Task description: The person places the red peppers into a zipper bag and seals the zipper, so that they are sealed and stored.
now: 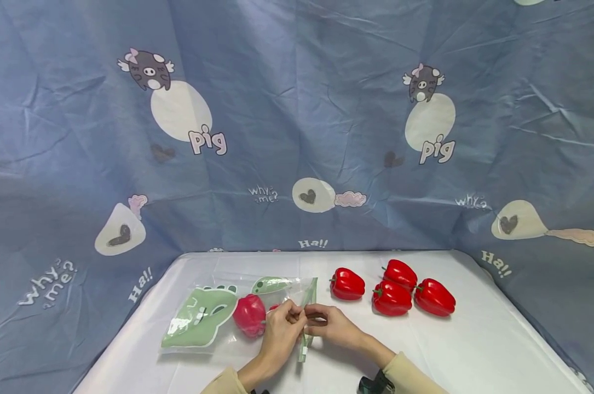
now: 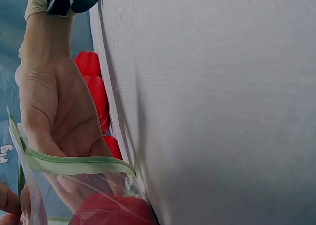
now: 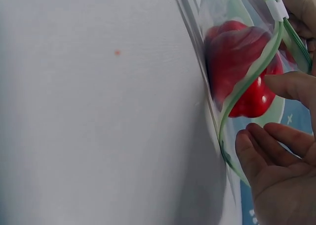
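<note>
A clear zip bag (image 1: 228,346) with a green dinosaur print lies on the table, its green-edged mouth facing right. Inside it is a red bell pepper (image 1: 249,316), and a bit of more red shows beside my left hand (image 1: 280,334). That hand pinches the bag near its mouth. My right hand (image 1: 337,327) is at the mouth from the other side. In the right wrist view its thumb and fingers (image 3: 276,141) are apart, with nothing gripped between them. A white slider (image 3: 277,9) sits on the green zip strip (image 3: 247,79).
Several red bell peppers stand on the white table (image 1: 474,350) at the back right: one alone (image 1: 347,284), the others grouped, including a front one (image 1: 392,298). A blue printed cloth (image 1: 297,137) hangs behind the table and along its sides.
</note>
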`<state>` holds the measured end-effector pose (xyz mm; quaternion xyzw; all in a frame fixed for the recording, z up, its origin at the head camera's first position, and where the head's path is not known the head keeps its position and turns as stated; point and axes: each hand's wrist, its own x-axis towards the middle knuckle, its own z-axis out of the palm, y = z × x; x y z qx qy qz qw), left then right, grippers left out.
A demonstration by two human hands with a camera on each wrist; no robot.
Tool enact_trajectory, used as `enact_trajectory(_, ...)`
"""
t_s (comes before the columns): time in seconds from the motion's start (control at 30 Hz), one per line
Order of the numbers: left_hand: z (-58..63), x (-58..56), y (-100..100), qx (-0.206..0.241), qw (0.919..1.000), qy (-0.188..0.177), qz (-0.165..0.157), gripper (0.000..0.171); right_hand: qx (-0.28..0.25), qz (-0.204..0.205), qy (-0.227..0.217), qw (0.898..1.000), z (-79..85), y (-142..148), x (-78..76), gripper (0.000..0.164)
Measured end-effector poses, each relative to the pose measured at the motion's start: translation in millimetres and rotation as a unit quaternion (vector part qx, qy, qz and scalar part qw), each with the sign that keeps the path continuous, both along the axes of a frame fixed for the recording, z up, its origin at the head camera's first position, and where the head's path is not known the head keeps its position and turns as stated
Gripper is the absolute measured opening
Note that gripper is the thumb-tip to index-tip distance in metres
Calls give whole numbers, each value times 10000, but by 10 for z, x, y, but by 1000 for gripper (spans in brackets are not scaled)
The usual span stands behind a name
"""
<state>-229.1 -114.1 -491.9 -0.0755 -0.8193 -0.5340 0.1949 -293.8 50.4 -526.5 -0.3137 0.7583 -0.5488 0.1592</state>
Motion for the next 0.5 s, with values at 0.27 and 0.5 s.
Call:
enact_trajectory(0.27,-32,0,-3,9,10000,-29,-91,11,-181,99,379,9991,-53,132,15,45)
enact_trajectory(0.5,-21,-10,-2,-42,10000,4,-5,14,-214,89,302,9993,-42,261,33,48)
